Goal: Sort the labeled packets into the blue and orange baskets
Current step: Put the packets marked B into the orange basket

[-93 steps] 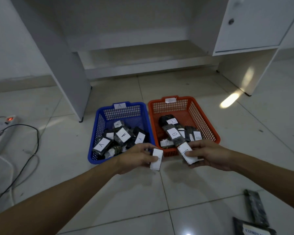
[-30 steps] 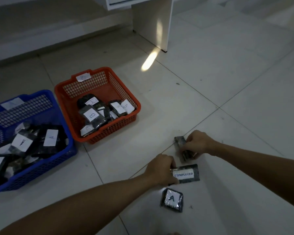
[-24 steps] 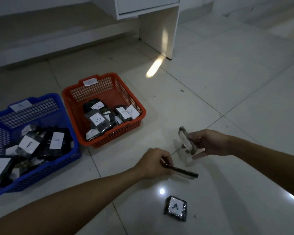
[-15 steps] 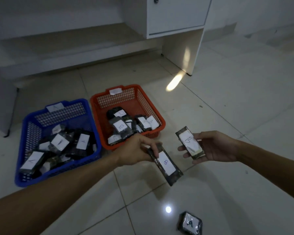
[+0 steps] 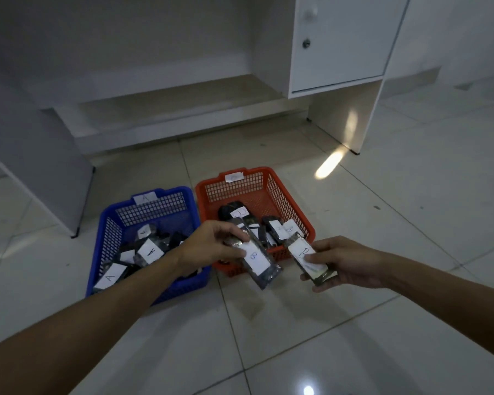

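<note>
Two packets: each bore a white label marked B, both were held in the air at the near edge of the orange basket
Left packet: pinched at its upper end by the left hand
Right packet: lay gripped in the right hand
Blue basket: stood just left of the orange one, holding A packets
Surroundings: white tiled floor, white cabinet behind

Dim, wide-angle warp, floor glare
</note>
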The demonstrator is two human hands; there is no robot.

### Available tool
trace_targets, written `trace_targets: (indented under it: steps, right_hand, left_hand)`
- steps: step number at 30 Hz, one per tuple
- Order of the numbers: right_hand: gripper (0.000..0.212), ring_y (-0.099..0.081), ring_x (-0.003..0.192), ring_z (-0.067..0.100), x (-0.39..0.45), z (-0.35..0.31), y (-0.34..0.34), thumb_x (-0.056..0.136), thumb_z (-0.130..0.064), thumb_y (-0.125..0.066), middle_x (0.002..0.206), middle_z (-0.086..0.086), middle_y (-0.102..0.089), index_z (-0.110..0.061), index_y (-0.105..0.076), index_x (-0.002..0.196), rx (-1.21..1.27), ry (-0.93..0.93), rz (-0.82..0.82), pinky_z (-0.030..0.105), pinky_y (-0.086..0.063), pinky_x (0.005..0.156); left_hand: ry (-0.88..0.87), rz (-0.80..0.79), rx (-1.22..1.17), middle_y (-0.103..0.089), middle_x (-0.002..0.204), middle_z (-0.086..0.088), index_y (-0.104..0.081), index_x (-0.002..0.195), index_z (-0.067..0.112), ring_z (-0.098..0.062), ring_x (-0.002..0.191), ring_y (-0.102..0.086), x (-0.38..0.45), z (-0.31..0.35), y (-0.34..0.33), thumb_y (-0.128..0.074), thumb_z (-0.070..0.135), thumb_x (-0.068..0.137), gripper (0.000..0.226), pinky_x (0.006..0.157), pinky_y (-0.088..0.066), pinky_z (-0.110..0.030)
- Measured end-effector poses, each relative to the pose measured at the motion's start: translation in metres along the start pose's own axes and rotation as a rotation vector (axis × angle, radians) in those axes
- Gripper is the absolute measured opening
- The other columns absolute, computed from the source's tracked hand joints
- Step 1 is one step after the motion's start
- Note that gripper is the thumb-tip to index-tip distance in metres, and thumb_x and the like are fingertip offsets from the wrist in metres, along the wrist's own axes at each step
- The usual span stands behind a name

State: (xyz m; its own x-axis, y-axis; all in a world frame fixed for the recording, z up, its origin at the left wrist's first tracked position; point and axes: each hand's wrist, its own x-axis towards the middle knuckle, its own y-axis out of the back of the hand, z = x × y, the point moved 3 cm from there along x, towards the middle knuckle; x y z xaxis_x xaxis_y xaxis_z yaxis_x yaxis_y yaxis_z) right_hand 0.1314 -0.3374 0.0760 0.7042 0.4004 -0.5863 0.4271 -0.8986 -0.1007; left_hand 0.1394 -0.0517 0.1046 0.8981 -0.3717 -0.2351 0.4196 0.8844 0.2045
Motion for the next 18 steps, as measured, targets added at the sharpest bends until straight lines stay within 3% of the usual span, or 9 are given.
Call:
trace_targets:
  steps: [3,7,10,15,18]
  right_hand:
    - [0.023,-0.071,0.086,0.022,0.025,-0.006,0.011,0.088,-0.011,-0.077,0.106,0.019,-0.076,-0.002,-0.075,0.109,-0.113,0.046,0.197,0.035,-0.057,0.076]
    - [0.028,-0.074,0.091,0.029,0.061,-0.032,0.027,0.082,-0.008,-0.082,0.1,0.018,-0.078,0.002,-0.074,0.107,-0.111,0.138,0.38,0.04,-0.06,0.087]
    - [0.028,-0.075,0.084,0.024,0.083,-0.052,0.034,0.086,-0.003,-0.077,0.096,0.013,-0.076,0.003,-0.072,0.112,-0.179,0.163,0.447,0.031,-0.064,0.068]
    - [0.025,-0.073,0.083,0.019,0.114,-0.053,0.044,0.08,-0.021,-0.086,0.098,0.007,-0.075,-0.009,-0.077,0.1,-0.647,0.125,0.581,0.032,-0.062,0.075]
    - [0.022,-0.069,0.081,0.015,0.115,-0.056,0.04,0.077,-0.029,-0.088,0.097,0.002,-0.077,-0.014,-0.081,0.092,-0.934,0.194,0.618,0.028,-0.059,0.074]
  left_hand:
    - [-0.053,0.092,0.06,-0.066,0.117,-0.013,-0.063,0.109,0.007,-0.029,0.106,-0.069,0.02,0.012,0.011,-0.075,-0.011,0.079,0.038,0.077,-0.062,-0.04]
    - [-0.055,0.173,0.113,-0.063,0.118,-0.01,-0.06,0.122,0.018,-0.025,0.099,-0.071,0.065,0.022,0.016,-0.075,-0.01,0.076,0.055,0.073,-0.063,-0.039]
    - [-0.043,0.199,0.223,-0.062,0.123,-0.007,-0.061,0.123,0.023,-0.02,0.1,-0.069,0.101,0.02,0.013,-0.078,-0.006,0.076,0.058,0.077,-0.063,-0.035]
    - [0.026,0.045,0.547,-0.053,0.141,-0.004,-0.057,0.138,0.02,-0.02,0.128,-0.051,0.141,-0.004,0.001,-0.08,0.004,0.078,0.066,0.093,-0.044,-0.024]
    - [0.039,0.027,0.673,-0.05,0.149,-0.003,-0.05,0.146,0.018,-0.02,0.136,-0.047,0.151,-0.014,-0.002,-0.082,0.015,0.079,0.074,0.105,-0.038,-0.024]
